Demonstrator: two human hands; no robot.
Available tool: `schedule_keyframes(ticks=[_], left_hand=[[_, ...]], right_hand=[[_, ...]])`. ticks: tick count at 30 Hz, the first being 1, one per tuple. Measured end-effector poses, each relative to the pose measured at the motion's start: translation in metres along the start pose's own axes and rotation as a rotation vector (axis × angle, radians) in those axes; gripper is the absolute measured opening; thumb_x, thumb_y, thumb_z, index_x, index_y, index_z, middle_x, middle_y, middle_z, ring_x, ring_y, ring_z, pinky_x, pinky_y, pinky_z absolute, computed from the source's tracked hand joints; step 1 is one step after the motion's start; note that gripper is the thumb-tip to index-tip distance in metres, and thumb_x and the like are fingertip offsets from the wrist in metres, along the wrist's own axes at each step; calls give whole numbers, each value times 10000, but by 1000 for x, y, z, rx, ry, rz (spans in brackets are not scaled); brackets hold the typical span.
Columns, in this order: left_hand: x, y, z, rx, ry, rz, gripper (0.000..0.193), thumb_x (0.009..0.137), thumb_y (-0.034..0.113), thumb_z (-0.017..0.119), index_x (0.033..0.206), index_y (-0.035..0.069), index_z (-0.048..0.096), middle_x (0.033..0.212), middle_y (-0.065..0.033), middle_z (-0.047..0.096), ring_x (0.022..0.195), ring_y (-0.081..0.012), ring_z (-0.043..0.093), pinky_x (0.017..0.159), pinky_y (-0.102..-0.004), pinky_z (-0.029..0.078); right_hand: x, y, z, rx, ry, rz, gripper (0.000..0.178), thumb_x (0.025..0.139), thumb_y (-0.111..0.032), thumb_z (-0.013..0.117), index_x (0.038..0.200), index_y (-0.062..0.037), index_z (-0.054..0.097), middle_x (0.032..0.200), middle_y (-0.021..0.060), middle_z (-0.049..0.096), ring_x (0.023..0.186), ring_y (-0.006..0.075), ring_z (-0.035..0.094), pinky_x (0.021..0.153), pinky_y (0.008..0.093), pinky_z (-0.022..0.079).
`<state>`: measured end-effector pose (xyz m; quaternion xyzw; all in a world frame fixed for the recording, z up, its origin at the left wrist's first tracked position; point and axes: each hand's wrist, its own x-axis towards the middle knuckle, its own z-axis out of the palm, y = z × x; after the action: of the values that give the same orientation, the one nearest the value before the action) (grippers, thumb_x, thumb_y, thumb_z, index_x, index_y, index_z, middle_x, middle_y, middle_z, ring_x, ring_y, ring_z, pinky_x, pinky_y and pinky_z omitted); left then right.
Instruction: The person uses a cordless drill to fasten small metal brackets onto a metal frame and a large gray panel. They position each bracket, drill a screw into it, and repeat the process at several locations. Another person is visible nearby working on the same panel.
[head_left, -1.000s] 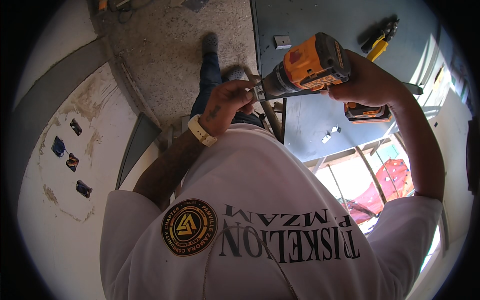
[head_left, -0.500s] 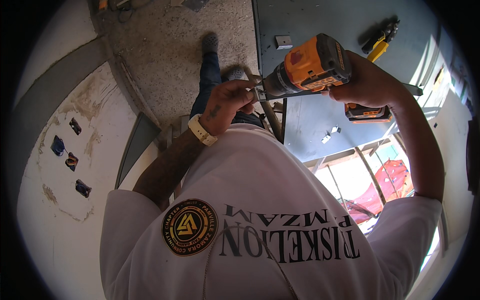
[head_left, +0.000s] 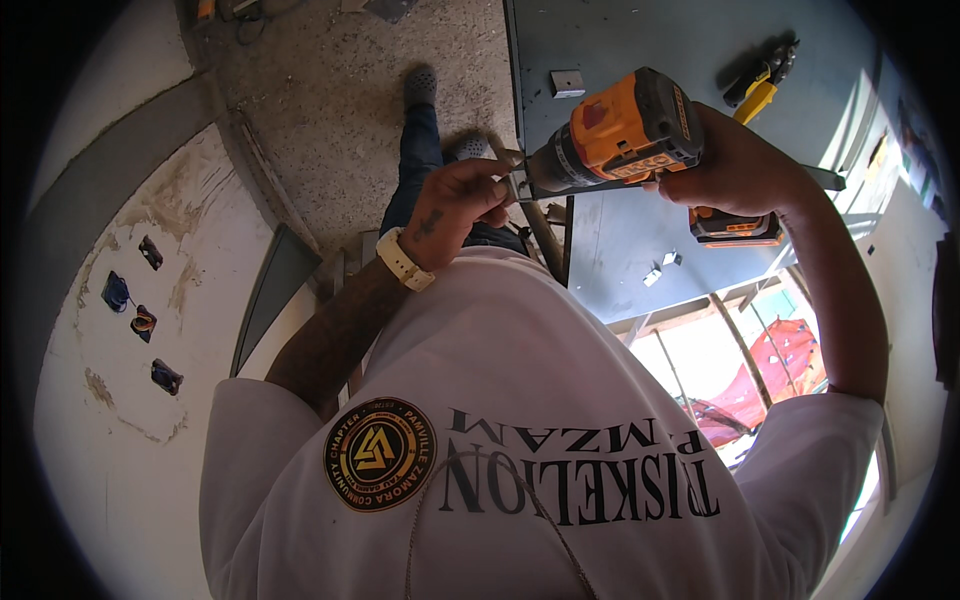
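My right hand [head_left: 735,165] is wrapped round the handle of an orange and black cordless drill [head_left: 625,130], its chuck pointing left. A small metal bracket [head_left: 519,186] is pinched between the thumb and fingers of my left hand [head_left: 455,210], right at the drill's front end. Whether the bit passes through the bracket is too small to tell. Behind the drill and bracket runs a dark metal bar [head_left: 820,179] along the table. My left wrist wears a pale watch [head_left: 404,262].
On the grey-blue table [head_left: 620,240] lie another metal bracket [head_left: 567,84], yellow-handled snips [head_left: 762,85] and small metal pieces [head_left: 653,274]. Left is a stained white wall [head_left: 130,330] with open electrical boxes. A speckled floor [head_left: 310,120] lies beyond my legs. Red sheeting [head_left: 770,370] shows behind bars.
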<state>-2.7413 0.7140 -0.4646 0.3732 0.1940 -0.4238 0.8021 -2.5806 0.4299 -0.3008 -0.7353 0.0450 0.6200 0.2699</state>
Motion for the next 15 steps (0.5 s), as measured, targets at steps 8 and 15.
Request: schedule_keyframes(ticks=[8, 15], left_hand=[[0, -1, 0, -7, 4, -7, 293, 1006, 73, 639, 1290, 0, 635, 921, -88, 700, 774, -146, 660, 730, -289, 574], [1, 1, 0, -1, 7, -8, 288, 1003, 66, 641, 1282, -6, 638, 911, -86, 700, 769, -144, 653, 717, -283, 562]], right_hand=[[-2, -2, 1, -12, 11, 6, 665, 825, -187, 754, 1416, -52, 482, 917, 70, 691, 702, 125, 641, 593, 323, 588], [-1, 1, 2, 6, 17, 16, 659, 830, -176, 752, 1420, -58, 482, 892, 59, 683, 687, 115, 624, 590, 306, 575]])
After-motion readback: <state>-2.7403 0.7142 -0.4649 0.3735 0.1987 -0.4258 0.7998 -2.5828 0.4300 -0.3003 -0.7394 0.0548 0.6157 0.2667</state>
